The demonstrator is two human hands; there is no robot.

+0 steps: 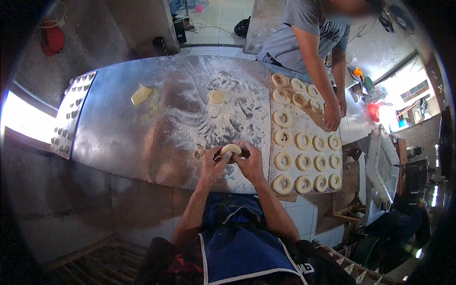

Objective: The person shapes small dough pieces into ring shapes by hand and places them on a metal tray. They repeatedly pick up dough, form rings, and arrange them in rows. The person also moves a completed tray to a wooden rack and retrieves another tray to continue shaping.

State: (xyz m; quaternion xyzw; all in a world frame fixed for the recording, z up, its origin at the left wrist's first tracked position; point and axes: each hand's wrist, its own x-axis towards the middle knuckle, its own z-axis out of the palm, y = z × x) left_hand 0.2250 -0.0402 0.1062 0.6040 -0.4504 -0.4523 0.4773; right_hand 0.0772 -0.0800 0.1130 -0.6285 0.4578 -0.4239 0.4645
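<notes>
Between my two hands, over the near edge of the floured metal table (109, 128), is a pale ring of dough (231, 149). My left hand (214, 160) grips its left side, and my right hand (249, 160) grips its right side, thumbs close together at the front. A round, flat piece of dough (218, 97) lies on the flour beyond my hands. Just right of my right hand stands a floured board (304, 124) bearing rows of dough rings (283, 161).
Across the table's right end, a person in grey (297, 45) reaches both hands over the board. A yellowish lump of dough (141, 95) lies farther left. At the far left end, a tray (76, 111) carries small pieces. A white tray (381, 164) stands tilted at right.
</notes>
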